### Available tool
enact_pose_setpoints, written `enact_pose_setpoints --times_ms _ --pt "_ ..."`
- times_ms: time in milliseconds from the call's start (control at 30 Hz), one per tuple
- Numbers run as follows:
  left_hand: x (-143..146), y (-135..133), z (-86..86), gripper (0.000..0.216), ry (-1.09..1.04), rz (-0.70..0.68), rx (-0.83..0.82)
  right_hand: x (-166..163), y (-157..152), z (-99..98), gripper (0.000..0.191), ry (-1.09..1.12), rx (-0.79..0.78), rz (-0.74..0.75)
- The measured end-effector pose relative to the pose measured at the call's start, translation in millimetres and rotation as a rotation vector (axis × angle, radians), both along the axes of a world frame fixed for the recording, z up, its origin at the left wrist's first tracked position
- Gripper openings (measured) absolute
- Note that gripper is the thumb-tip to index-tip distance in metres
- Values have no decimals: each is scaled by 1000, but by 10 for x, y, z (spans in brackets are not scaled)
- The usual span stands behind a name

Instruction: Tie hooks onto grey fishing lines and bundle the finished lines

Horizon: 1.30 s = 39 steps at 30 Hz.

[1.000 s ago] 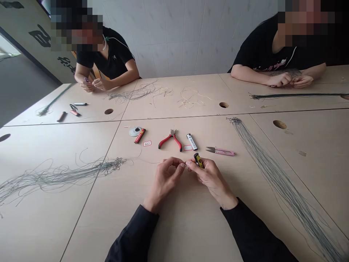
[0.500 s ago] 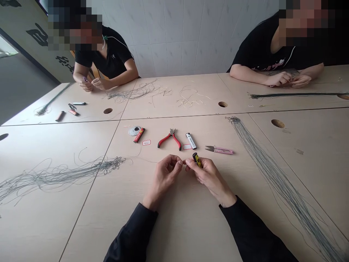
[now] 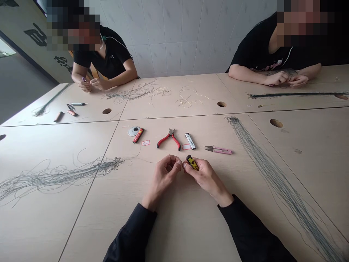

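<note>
My left hand (image 3: 167,174) is closed in a pinch at the middle of the table. A thin cord (image 3: 145,160) runs to it from the left; its end between the fingertips is too small to see. My right hand (image 3: 204,174) wraps round a yellow and black lighter (image 3: 192,162), tilted up and to the left. The thumb and fingertips of that hand meet the left fingertips. Beyond the hands lie red-handled pliers (image 3: 169,138), a white lighter (image 3: 190,141), a red lighter (image 3: 138,135) and pink thread snips (image 3: 219,150).
A bundle of looped grey-green cords (image 3: 68,176) lies to the left, another bundle (image 3: 272,178) to the right. A round silver disc (image 3: 133,131) sits by the red lighter. Two people across the table work with cords; the table has round holes (image 3: 221,104) and seams.
My right hand has turned slightly, so the yellow and black lighter now leans further left and shows more of its side. My left hand keeps its pinch.
</note>
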State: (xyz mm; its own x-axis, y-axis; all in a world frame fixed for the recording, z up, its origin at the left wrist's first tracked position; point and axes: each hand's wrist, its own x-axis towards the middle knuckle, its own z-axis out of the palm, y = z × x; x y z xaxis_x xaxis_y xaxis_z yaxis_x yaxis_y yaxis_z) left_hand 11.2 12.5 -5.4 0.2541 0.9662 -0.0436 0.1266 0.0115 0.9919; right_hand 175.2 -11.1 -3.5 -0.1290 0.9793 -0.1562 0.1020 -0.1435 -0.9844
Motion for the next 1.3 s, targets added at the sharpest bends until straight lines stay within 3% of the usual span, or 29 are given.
enact_pose_setpoints --times_ms 200,433,867,1033,1300 --pt "11 5 33 29 -18 31 -29 -15 -13 -37 35 31 -57 -105" --pt "1 13 33 31 -24 26 -33 -42 -16 42 35 3 38 -80" --pt "-1 7 22 29 -13 13 -35 -46 -26 29 36 -22 40 -72" --pt "-4 -20 28 29 23 60 48 -28 -42 28 48 -70 -10 -139" --pt "18 -62 0 21 173 34 253 -100 -59 79 56 -391 19 -144"
